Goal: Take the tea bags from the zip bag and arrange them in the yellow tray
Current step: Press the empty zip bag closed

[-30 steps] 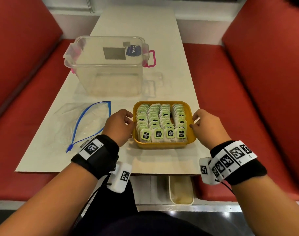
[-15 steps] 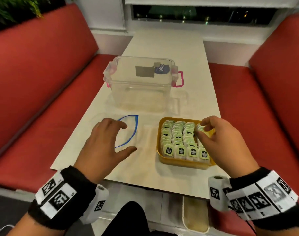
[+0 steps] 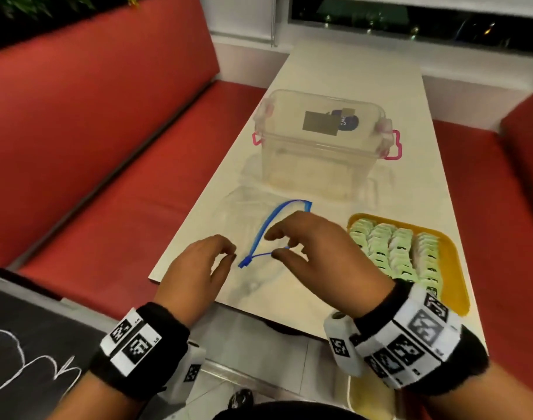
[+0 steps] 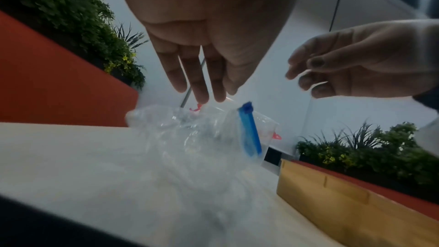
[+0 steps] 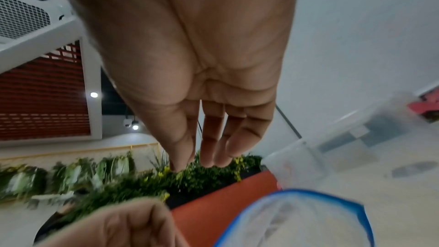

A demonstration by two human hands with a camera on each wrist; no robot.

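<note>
The clear zip bag (image 3: 247, 213) lies flat on the table left of the yellow tray (image 3: 453, 262), its blue zip (image 3: 268, 225) gaping. Several green-labelled tea bags (image 3: 392, 247) stand in rows in the tray. My left hand (image 3: 228, 253) hovers by the zip's slider end (image 3: 245, 262), fingers relaxed and holding nothing; the left wrist view shows my left hand (image 4: 204, 89) just above the bag (image 4: 190, 138). My right hand (image 3: 277, 244) is over the bag's mouth, fingers loose and empty; the right wrist view shows my right hand (image 5: 204, 157) above the bag (image 5: 297, 219).
An empty clear plastic box (image 3: 319, 147) with pink latches stands behind the bag on the narrow white table (image 3: 350, 71). Red bench seats (image 3: 107, 147) run along both sides. The table's near edge lies just under my wrists.
My right hand left the tray and crossed left over the zip bag. My left hand shifted to the slider end. The head view swung left.
</note>
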